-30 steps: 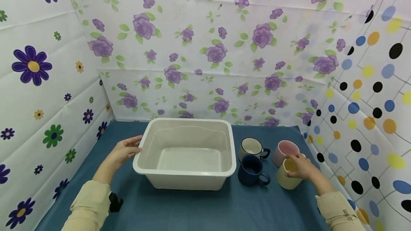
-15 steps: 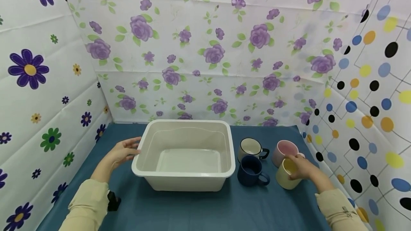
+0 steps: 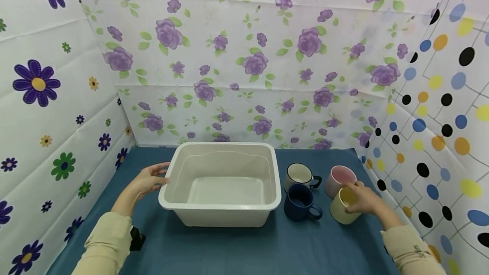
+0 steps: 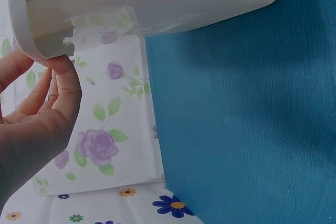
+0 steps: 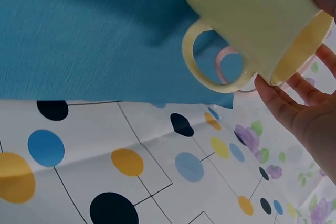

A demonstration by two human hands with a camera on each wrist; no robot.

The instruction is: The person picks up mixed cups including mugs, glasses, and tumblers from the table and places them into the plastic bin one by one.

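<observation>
Right grip (image 3: 364, 199) clamped on the yellow mug (image 3: 341, 213); left grip (image 3: 147, 180), fingers apart, against the white tub (image 3: 221, 217).

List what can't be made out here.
Pink mug, lower front: head view, behind the yellow mug.
Black-rimmed white mug, lower front: head view, behind the navy mug.
Marking on the right sleeve: head view, too small.
Black object: head view, partly behind the left sleeve.

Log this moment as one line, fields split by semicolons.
left hand: touching rim of pale basin; right hand: gripping yellow mug near its rim; pink mug: behind yellow mug; navy mug: in front of cream mug
</observation>
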